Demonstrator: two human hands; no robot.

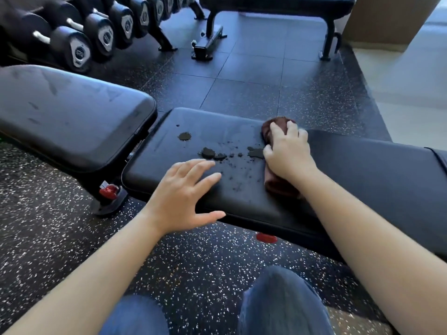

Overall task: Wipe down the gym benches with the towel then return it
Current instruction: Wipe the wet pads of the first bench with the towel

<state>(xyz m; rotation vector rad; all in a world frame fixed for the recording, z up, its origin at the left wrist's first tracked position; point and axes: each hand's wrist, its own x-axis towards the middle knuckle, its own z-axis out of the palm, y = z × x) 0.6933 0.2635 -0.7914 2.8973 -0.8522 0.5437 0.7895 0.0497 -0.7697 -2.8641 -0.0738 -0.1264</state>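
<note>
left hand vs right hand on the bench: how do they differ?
The left hand holds nothing, fingers spread flat; the right hand grips the brown folded towel. The left hand sits at the near edge of the black padded bench seat, left of the dark dirt clumps; the right hand, right of them. Both are on that seat.

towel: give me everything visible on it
The towel is a reddish-brown, soft-looking cloth, bunched into a rough roll rather than spread flat. It lies on the black bench pad, at the right of the seat section, running across it from the far side to the near side. The right hand covers its middle, fingers curled over the far bunched end, so only the two ends show. Dark dirt patches lie just left of it, the nearest by the thumb.
</note>
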